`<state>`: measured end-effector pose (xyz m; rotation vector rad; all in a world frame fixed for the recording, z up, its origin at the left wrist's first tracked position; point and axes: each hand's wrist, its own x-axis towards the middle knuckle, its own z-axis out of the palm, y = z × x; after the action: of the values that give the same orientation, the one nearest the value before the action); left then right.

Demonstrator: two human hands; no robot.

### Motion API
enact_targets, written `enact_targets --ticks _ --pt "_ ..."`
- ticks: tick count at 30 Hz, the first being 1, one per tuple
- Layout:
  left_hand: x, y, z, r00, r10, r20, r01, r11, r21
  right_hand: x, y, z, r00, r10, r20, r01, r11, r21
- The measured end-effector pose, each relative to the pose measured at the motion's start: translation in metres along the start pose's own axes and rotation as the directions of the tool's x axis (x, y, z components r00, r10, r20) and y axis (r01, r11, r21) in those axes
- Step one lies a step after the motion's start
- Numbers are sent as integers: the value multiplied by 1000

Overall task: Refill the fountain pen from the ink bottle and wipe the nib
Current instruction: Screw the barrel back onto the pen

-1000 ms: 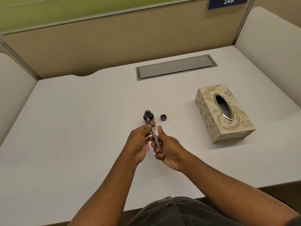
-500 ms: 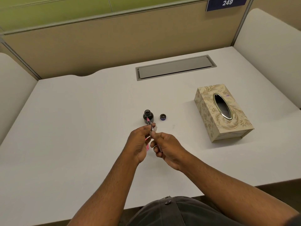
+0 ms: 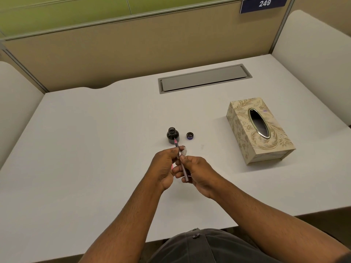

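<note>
A thin grey fountain pen (image 3: 182, 166) with a pink section near its nib is held between both hands, nib pointing away toward the ink bottle (image 3: 172, 135). My right hand (image 3: 197, 170) grips the barrel's rear. My left hand (image 3: 164, 165) pinches the front of the pen, with a small white piece of tissue (image 3: 184, 151) at its fingertips and something pink partly hidden in its palm. The dark bottle stands open just beyond the nib. Its small dark cap (image 3: 190, 135) lies to the right of it.
A patterned beige tissue box (image 3: 258, 130) sits to the right on the white desk (image 3: 85, 149). A grey cable hatch (image 3: 205, 78) lies at the back. Partition walls enclose the desk on three sides.
The right hand has shifted back along the barrel, so more of the pen shows again. The left hand stays at the front.
</note>
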<state>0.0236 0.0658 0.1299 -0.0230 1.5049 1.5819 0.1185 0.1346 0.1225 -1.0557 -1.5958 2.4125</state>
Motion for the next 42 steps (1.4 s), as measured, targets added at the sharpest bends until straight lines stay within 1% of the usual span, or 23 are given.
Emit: enact_targets --ticks 2,4,5,9,12,14,17,19,21,22,24,26,28,30,33,42 --pt "1 -1 -2 999 40 -21 -39 997 73 1 -3 -3 999 -38 -37 30 981 -190" --pt "2 -3 -3 996 80 -38 -75 990 122 4 -5 -8 988 -118 -97 71 917 -393" --pt "2 -3 -3 995 95 -40 -89 987 134 6 -6 -11 981 -155 -114 88 889 -448" --pt "4 -4 -3 991 126 -44 -116 974 194 9 -8 -15 958 -265 -109 158 806 -570" --pt "8 -5 -8 987 151 -64 -133 967 217 11 -7 -17 922 -347 -171 170 762 -625" --pt "10 -4 -12 968 220 -122 -179 943 280 14 -2 -22 890 -398 -221 162 731 -663" --pt "17 -8 -25 905 375 -201 -237 837 493 24 10 -31 869 -411 -274 98 687 -720" --pt "22 -15 -37 869 459 -187 -248 729 639 32 19 -36 864 -405 -298 61 673 -737" --pt "29 -26 -51 857 491 -156 -224 627 746 39 27 -37 872 -376 -313 20 667 -745" --pt "31 -30 -56 862 484 -149 -209 607 767 41 31 -37 878 -359 -318 -6 655 -756" --pt "31 -37 -61 880 450 -154 -183 619 764 46 37 -37 885 -339 -319 -53 606 -793" --pt "30 -41 -64 891 423 -167 -160 634 756 49 43 -36 892 -338 -302 -82 536 -841" --pt "28 -43 -65 895 412 -170 -150 637 757 52 46 -35 899 -340 -276 -93 468 -879" --pt "28 -42 -65 898 406 -171 -151 649 746 54 47 -33 899 -350 -266 -98 431 -897" --pt "28 -41 -66 893 415 -175 -159 654 739 57 49 -32 894 -365 -261 -100 405 -909" --pt "26 -41 -67 884 428 -189 -166 664 729 58 50 -32 885 -367 -286 -128 398 -908"
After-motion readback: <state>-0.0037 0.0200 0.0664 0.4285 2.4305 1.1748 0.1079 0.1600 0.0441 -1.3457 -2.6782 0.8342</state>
